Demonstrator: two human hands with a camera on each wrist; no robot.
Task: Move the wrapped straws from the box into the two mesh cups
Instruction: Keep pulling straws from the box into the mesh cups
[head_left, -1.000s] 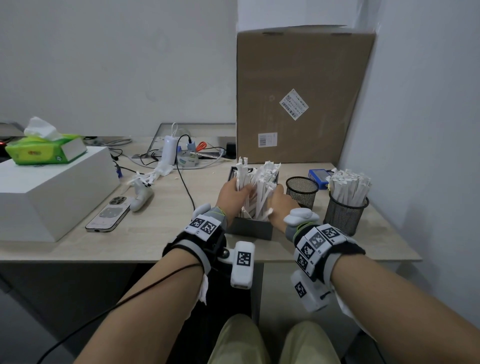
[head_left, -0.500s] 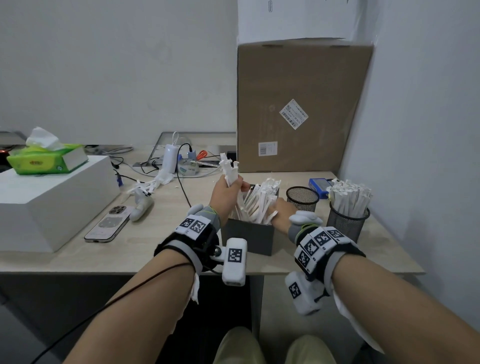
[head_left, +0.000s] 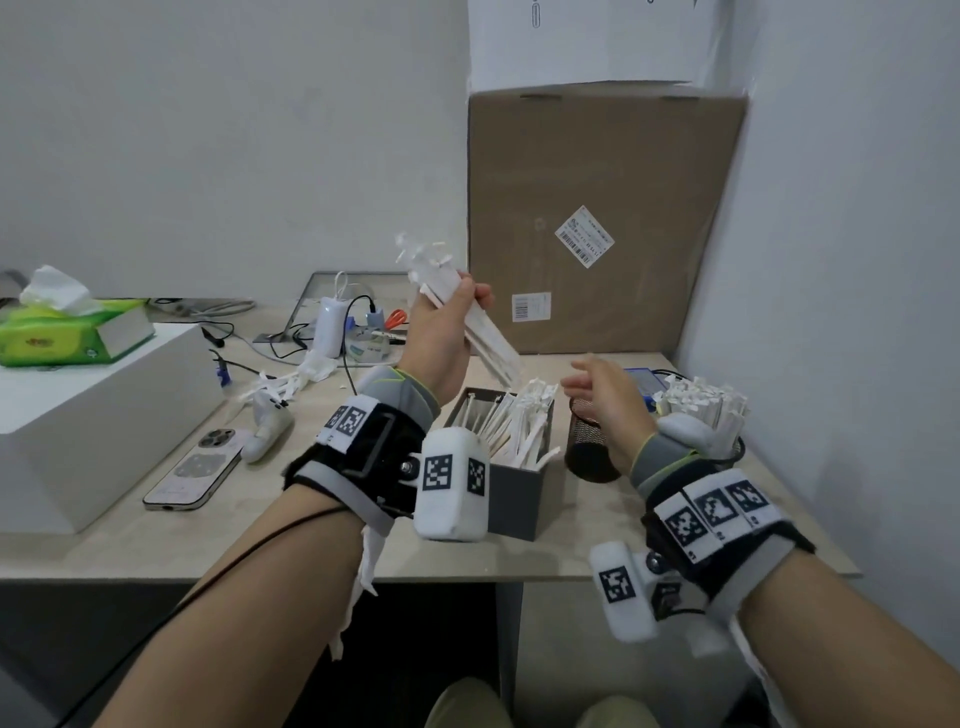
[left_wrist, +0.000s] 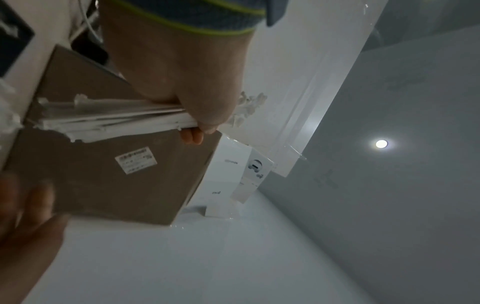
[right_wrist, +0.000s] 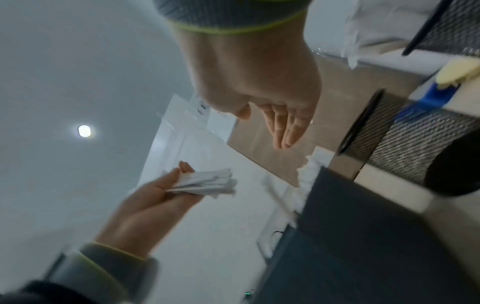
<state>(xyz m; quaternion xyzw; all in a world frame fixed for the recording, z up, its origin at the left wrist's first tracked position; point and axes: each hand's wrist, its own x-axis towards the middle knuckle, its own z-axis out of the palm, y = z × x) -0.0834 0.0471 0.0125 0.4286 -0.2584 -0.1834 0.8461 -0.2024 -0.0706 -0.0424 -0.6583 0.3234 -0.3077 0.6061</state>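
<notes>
My left hand (head_left: 449, 319) is raised above the dark grey box (head_left: 519, 493) and grips a bundle of white wrapped straws (head_left: 485, 338), tilted with the lower ends over the box. The wrist view shows the same bundle (left_wrist: 111, 119) clamped between thumb and fingers. More wrapped straws (head_left: 524, 421) stand in the box. My right hand (head_left: 605, 400) hovers open, fingers straight, above the nearer black mesh cup (head_left: 589, 447), holding nothing. The far mesh cup (head_left: 727, 452) at the right is packed with straws (head_left: 701, 405). The right hand (right_wrist: 283, 125) shows flat fingers.
A tall cardboard box (head_left: 602, 218) leans on the wall behind. A phone (head_left: 195, 467), a white controller (head_left: 267, 428), cables and a charger (head_left: 330, 327) lie left of the box. A white box (head_left: 98, 410) with a green tissue pack (head_left: 67, 332) stands far left. A blue item (head_left: 644, 376) lies behind the cups.
My left hand has pulled a bundle of straws up out of the box and raised it. The right hand has left the box and opened over the nearer mesh cup.
</notes>
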